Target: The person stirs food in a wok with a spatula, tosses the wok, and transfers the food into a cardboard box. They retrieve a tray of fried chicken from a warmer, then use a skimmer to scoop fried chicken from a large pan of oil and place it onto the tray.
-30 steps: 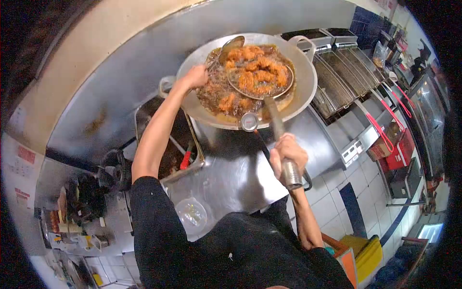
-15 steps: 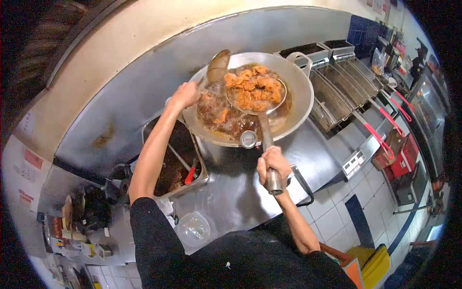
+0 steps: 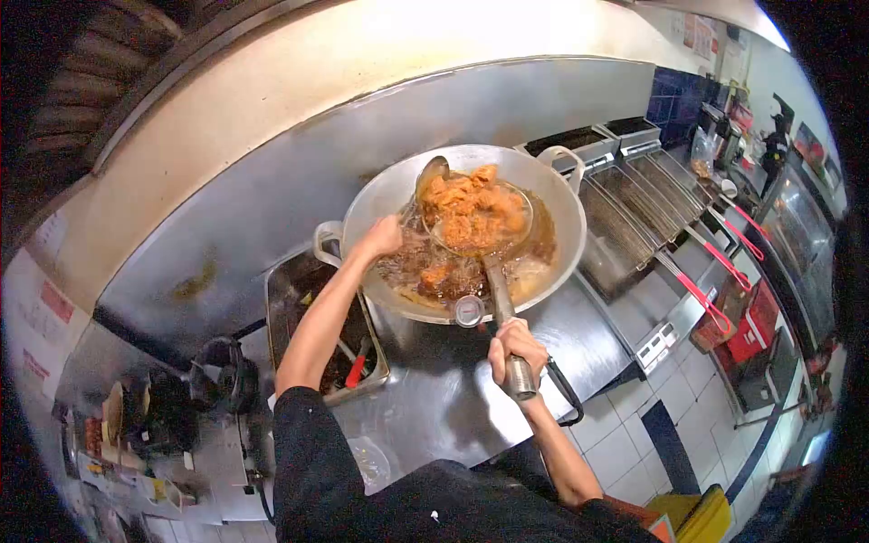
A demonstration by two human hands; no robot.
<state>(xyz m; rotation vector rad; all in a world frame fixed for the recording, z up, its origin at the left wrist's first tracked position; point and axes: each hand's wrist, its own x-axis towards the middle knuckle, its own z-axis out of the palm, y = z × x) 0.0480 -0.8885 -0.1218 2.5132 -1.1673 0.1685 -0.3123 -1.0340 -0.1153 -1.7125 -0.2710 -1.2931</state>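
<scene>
A large metal wok [image 3: 572, 237] holds dark bubbling oil. My right hand [image 3: 518, 351] is wrapped round the thick handle of a round strainer [image 3: 498, 294], whose bowl carries a heap of browned fried pieces [image 3: 475, 213] over the oil. My left hand [image 3: 384, 237] is closed over the wok's left side, gripping a ladle [image 3: 433, 174]; the ladle's bowl is tilted against the left edge of the heap. A few fried pieces [image 3: 434, 273] float in the oil below the strainer. A round thermometer [image 3: 469, 310] sits at the wok's near rim.
Fryer baskets [image 3: 615, 213] with pink handles [image 3: 697, 294] stand to the right. Left of the wok is a rectangular tray [image 3: 385, 369] with a red-handled tool [image 3: 357, 366]. A clear plastic bowl [image 3: 369, 462] lies near my body. A red crate [image 3: 756, 317] is at the right.
The ladle has moved right and down onto the left side of the heap of fried pieces. The wok and both hands appear lower as the view has shifted.
</scene>
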